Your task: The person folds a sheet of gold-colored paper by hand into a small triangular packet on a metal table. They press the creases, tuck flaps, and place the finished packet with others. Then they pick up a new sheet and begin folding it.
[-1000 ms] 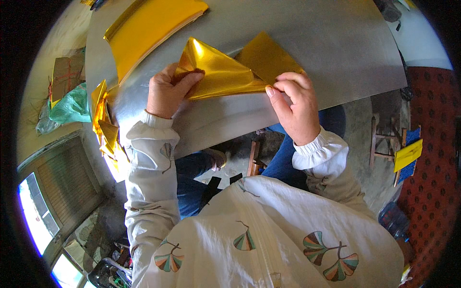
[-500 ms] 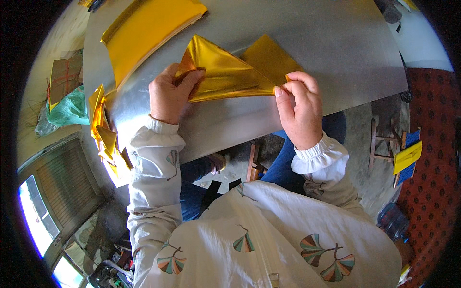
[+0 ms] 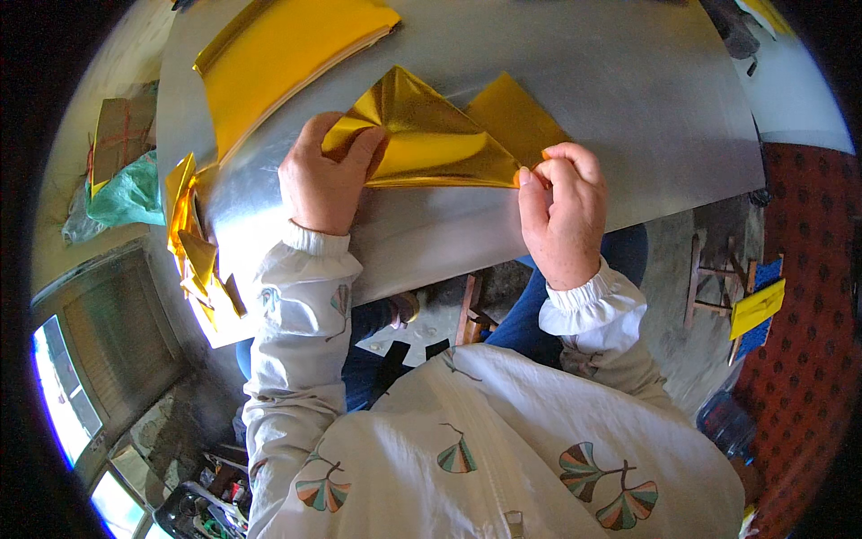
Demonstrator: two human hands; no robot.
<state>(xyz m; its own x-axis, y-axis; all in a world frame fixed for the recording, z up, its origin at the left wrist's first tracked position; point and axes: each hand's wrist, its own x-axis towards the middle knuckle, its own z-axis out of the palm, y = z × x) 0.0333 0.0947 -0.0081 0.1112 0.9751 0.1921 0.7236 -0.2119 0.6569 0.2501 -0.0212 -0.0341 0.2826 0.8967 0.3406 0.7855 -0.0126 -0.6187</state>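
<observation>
Between my hands a sheet of shiny gold foil paper (image 3: 431,148) is stretched, folded along its near edge and peaked at the top. My left hand (image 3: 328,175) is closed on its left end, thumb on top and fingers partly hidden. At the right end my right hand (image 3: 564,207) pinches the corner between thumb and fingertips. Behind that corner a flatter, duller gold sheet (image 3: 519,117) lies on the grey metal table; whether it belongs to the same piece I cannot tell.
A thick stack of gold paper (image 3: 287,67) lies at the table's far left. Several folded gold pieces (image 3: 199,251) sit along the left edge. Beyond them is a green plastic bag (image 3: 130,193). To the right stands a stool with a yellow packet (image 3: 757,307).
The foil's peak has shifted slightly right, and my left hand has rolled a little over its end. Both hands keep their grip; the whole view has moved slightly.
</observation>
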